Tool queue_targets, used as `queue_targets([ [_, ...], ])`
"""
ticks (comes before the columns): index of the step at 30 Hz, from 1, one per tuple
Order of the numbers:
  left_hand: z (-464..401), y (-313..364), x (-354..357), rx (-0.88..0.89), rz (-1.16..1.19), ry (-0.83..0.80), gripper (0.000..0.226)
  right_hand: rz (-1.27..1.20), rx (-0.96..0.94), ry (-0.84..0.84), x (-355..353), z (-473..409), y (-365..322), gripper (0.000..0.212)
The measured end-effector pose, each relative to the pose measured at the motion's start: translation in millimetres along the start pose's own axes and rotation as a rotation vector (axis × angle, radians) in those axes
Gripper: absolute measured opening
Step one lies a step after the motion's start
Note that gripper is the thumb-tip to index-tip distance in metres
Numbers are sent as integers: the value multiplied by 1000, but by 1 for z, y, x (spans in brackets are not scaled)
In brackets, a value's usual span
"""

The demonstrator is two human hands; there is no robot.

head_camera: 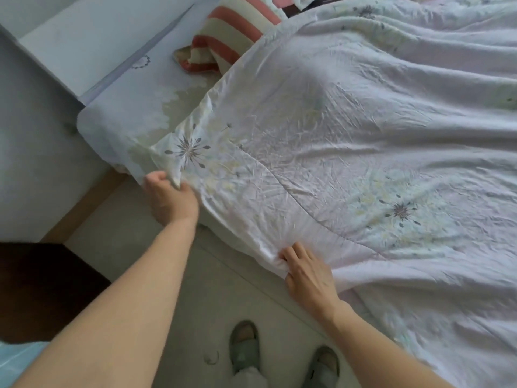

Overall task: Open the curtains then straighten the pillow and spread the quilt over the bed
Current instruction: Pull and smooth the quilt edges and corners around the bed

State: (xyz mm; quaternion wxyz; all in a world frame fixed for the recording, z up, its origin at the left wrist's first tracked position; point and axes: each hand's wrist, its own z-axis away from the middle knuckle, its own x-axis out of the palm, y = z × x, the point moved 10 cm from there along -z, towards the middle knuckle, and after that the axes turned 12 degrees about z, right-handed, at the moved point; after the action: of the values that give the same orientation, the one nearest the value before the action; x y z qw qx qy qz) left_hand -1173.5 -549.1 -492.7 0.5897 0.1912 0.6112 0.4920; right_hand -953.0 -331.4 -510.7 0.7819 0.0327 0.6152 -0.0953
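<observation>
Quilt [349, 141]: pale, dandelion print, creased, spread across the bed [112, 113], near edge hanging over the bedside. Left hand [169, 198]: grip closed on the quilt's corner; right hand [309, 273]: fingers bunching the quilt's edge further along. Striped pillow [232, 37]: at the bedhead, partly under the quilt; slippers [243, 345] on the floor below.

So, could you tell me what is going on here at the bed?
A person stands at the bedside spreading the quilt. The left hand pinches its corner, and the right hand grips its edge further along. The quilt covers most of the bed but is wrinkled, and a striped pillow sticks out past its far edge.
</observation>
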Motion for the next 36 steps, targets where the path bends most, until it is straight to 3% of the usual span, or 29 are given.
queue_targets([
  [1, 17, 26, 8, 227, -78, -32, 34, 12, 6, 18, 0, 1, 0, 39],
  [3, 68, 62, 51, 574, -134, -279, 24, 25, 21, 58, -1, 0, 1, 39],
  [6, 148, 63, 121, 710, -163, -811, 25, 26, -2, 90, 2, 3, 3, 38],
  [8, 178, 51, 142, 748, -292, -933, 33, 62, -20, 118, 0, 8, 6, 41],
  [14, 199, 46, 147, 801, -537, -741, 37, 90, 53, 180, -6, 43, 48, 62],
  [17, 234, 56, 148, 866, -462, -720, 32, 42, 102, 247, -2, 73, 71, 63],
  [20, 307, 63, 155, 1084, -269, -901, 21, -21, 224, 309, 6, 106, 106, 73],
  [22, 364, 59, 163, 1204, -194, -1103, 18, -29, 332, 294, 14, 133, 135, 83],
  [24, 400, 53, 169, 1277, -182, -1203, 20, -29, 396, 259, 24, 159, 158, 89],
  [26, 427, 46, 177, 1339, -251, -1248, 29, -29, 458, 245, 28, 187, 181, 78],
  [30, 460, 28, 197, 1394, -608, -1285, 60, -44, 651, 216, 22, 234, 233, 35],
  [34, 472, 49, 210, 1319, -618, -1083, 27, -161, 863, 226, -3, 243, 293, 31],
  [36, 469, 63, 217, 1113, -539, -1029, 10, -201, 1004, 322, -19, 241, 320, 38],
])
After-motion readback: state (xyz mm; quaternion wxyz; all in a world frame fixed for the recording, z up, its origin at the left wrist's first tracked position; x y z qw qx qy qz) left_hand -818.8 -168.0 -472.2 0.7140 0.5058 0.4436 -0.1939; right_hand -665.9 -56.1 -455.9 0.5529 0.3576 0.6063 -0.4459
